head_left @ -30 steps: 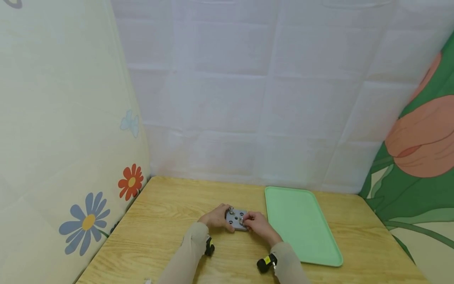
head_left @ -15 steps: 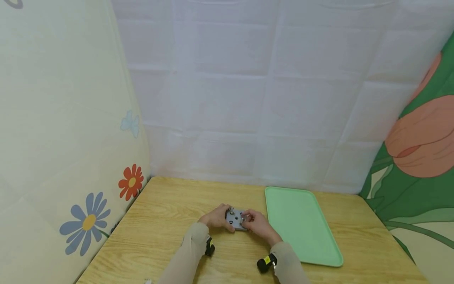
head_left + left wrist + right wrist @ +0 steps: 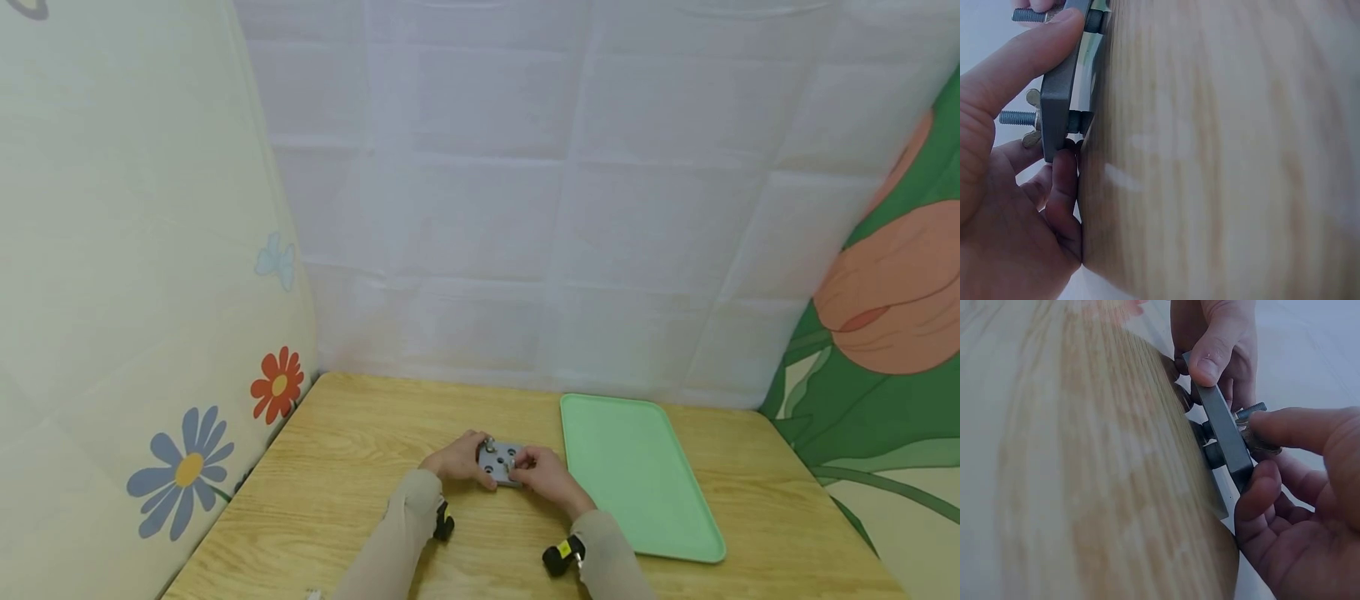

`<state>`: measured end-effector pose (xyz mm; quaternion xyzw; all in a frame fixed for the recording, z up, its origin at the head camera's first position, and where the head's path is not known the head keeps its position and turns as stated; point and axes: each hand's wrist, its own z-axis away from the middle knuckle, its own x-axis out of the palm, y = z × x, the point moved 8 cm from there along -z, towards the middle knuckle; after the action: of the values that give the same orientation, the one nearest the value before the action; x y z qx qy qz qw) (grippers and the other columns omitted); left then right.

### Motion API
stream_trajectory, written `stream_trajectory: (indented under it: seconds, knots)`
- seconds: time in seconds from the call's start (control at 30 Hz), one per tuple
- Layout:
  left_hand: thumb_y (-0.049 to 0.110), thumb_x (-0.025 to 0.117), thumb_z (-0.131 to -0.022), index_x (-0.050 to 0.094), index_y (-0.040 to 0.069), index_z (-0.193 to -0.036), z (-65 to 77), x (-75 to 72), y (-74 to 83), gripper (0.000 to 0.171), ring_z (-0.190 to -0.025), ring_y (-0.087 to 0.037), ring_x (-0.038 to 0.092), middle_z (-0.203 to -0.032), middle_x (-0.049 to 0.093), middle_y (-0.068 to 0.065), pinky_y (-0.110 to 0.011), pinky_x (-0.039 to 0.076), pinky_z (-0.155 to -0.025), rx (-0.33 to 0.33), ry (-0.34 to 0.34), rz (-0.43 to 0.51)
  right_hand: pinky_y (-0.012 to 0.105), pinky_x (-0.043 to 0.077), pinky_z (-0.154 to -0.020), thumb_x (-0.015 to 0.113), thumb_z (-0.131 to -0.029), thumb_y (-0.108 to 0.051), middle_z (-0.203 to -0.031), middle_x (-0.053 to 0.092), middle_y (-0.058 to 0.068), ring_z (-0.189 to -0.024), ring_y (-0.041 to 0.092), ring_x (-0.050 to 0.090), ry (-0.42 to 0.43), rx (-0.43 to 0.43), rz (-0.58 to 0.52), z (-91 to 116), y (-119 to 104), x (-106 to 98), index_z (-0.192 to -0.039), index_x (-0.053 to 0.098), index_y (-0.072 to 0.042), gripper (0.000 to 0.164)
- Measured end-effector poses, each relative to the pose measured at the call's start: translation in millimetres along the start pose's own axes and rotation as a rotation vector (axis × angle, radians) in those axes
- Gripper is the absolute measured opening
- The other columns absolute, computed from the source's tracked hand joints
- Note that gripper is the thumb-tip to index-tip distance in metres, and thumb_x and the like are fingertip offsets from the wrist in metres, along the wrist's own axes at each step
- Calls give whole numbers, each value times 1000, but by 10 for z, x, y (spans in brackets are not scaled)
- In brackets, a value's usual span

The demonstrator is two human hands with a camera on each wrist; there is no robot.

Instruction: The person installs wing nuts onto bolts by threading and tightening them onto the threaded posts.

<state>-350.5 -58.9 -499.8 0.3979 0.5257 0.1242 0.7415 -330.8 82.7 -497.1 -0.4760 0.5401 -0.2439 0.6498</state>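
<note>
A small grey metal plate (image 3: 495, 472) with several holes sits low over the wooden table, bolts passing through it. My left hand (image 3: 456, 460) grips its left side, thumb along the near edge and fingers curled under. In the left wrist view, a threaded bolt (image 3: 1017, 117) sticks up at that end with a brass-coloured wing nut (image 3: 1033, 99) on it; its head shows beneath the plate. My right hand (image 3: 551, 478) pinches a second wing nut (image 3: 1261, 445) on the bolt at the plate's right side, between thumb and fingers that partly cover it.
A light green tray (image 3: 637, 475) lies on the wooden table (image 3: 360, 450) just right of my right hand. A small pale object (image 3: 313, 594) shows at the bottom edge, left of my left sleeve. A white cloth (image 3: 480, 208) hangs behind the table, with flower-printed sheets at both sides.
My right fingers have shifted slightly around the wing nut, turning at the same spot. The left hand and the plate have stayed in place.
</note>
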Motion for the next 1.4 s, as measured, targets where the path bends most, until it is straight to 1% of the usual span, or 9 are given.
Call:
stream_trajectory:
  seconds: [0.17,0.3,0.43,0.63,0.87,0.97,1.07,1.2,1.4]
  knots:
    - [24,85,-70,43,2,-136,25,-5,13,81,-93,-18,45,-116,47,-6,-36,38,-84,2,-3,13,28,45,-56,66,-84,-8,-78,58,1,-63,13,51,-5,21,-24,-8,24,15,-89,63,-1,9]
    - [24,85,-70,42,2,-137,40,-8,26,83,-93,-19,45,-116,47,-7,-36,38,-84,3,-6,21,27,43,-54,59,-85,-6,-75,56,1,-61,12,49,-8,31,-51,-7,22,11,-91,63,0,9]
    - [23,85,-70,42,1,-137,37,-8,27,82,-93,-19,45,-118,46,-8,-36,38,-85,0,-6,27,26,41,-53,52,-86,-4,-68,53,1,-60,12,48,4,47,-78,-5,24,1,-89,64,2,14]
    - [23,85,-70,41,2,-137,41,9,16,83,-94,-19,45,-121,44,-8,-37,38,-86,-21,-5,28,25,42,-54,44,-90,-2,-66,52,2,-59,12,48,24,82,-112,-12,74,0,-90,64,4,21]
    - [22,85,-70,42,2,-136,39,4,16,80,-91,-19,44,-119,45,-7,-36,38,-83,-13,3,32,25,42,-54,52,-86,1,-69,52,1,-61,11,48,6,38,-110,-13,43,6,-89,62,4,11]
    - [23,85,-70,42,2,-136,34,-1,15,81,-92,-18,44,-119,45,-7,-35,38,-83,-10,2,29,25,43,-54,57,-84,1,-71,54,1,-61,11,49,8,17,-85,-8,30,1,-89,62,4,8]
    - [25,85,-70,42,1,-136,40,-12,36,83,-92,-19,45,-119,45,-9,-35,38,-84,11,-1,34,25,44,-54,60,-82,1,-74,57,1,-60,11,50,13,8,-62,-8,25,-5,-89,63,3,8]
    - [28,85,-69,42,-2,-134,61,-25,72,84,-92,-19,45,-117,46,-10,-34,38,-83,38,0,28,26,44,-54,62,-83,-2,-75,57,1,-60,12,50,10,11,-35,-11,33,-11,-95,63,1,12]
    - [24,85,-69,42,1,-136,25,3,14,82,-94,-19,45,-118,46,-7,-36,38,-85,-9,3,35,26,42,-53,66,-84,-7,-72,53,1,-58,12,49,0,4,8,-16,45,-13,-108,64,-2,24]
